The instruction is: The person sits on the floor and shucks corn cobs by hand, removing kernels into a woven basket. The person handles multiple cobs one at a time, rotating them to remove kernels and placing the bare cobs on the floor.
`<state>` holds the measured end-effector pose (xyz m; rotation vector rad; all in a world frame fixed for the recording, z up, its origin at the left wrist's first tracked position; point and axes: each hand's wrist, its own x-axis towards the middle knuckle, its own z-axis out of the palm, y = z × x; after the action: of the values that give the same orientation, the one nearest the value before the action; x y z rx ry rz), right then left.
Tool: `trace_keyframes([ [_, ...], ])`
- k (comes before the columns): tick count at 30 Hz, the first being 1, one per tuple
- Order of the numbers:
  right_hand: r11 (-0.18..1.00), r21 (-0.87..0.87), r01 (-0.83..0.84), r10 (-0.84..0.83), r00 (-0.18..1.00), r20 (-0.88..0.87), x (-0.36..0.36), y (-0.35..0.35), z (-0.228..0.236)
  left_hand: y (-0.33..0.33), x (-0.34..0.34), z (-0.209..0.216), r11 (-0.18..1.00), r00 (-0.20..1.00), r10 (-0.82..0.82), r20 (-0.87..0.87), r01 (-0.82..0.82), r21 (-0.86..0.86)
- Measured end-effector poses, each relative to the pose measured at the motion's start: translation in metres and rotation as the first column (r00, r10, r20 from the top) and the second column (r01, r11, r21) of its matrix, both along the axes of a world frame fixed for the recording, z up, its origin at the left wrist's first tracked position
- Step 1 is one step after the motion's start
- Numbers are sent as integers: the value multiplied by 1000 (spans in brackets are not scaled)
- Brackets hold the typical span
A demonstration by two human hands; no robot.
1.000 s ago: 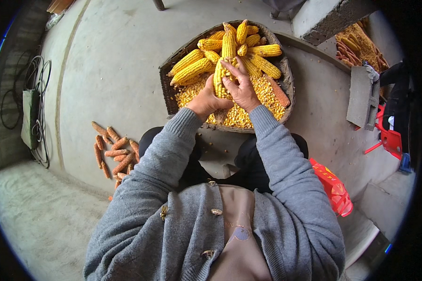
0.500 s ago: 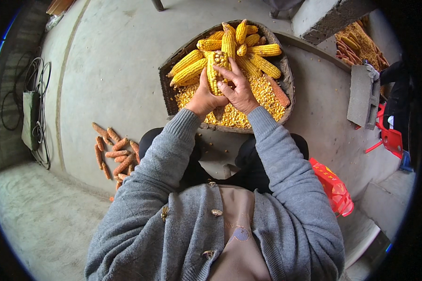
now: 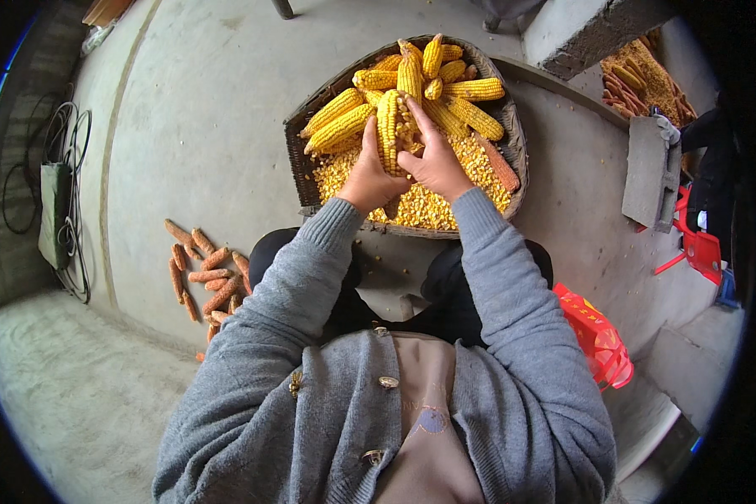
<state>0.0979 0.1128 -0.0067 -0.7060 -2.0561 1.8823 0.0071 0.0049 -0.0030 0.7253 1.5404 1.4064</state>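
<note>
A yellow corn ear [image 3: 387,130] sits above the woven basket [image 3: 521,143], grasped by the left hand [image 3: 366,181]; the right hand [image 3: 438,164] spreads alongside, its grip impossible to tell. Looks like shelling mid-ear, loose kernels [image 3: 433,210] below; next calls for thumb pressure along the remaining rows.

The left forearm [image 3: 311,260] and right forearm [image 3: 502,252] slant forward and inward, bringing the hands close together. The left hand [image 3: 366,181] has its fingers forward and thumb angled rightward; the right hand [image 3: 440,166] shows its back, index finger extended forward, thumb pointing left.
</note>
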Motion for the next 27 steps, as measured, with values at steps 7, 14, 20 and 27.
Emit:
trace_keyframes([
  [7, 948, -318, -6, -5, 999, -35, 0, 6, 6, 1, -2, 2, 997, 980, 83, 183, -81, -19],
  [14, 985, -153, -76, 41, 974, -223, 2, 6, -4, 0, -3, 11, 991, 890, 61, 451, -107, 78],
  [20, 997, -69, 18, -34, 971, -236, -5, -1, -19, -3, 1, 9, 998, 894, 68, 443, -63, -26],
  [27, 989, -36, -145, 135, 972, -194, 4, 5, -4, -3, 0, 9, 997, 906, 45, 420, -68, 40],
])
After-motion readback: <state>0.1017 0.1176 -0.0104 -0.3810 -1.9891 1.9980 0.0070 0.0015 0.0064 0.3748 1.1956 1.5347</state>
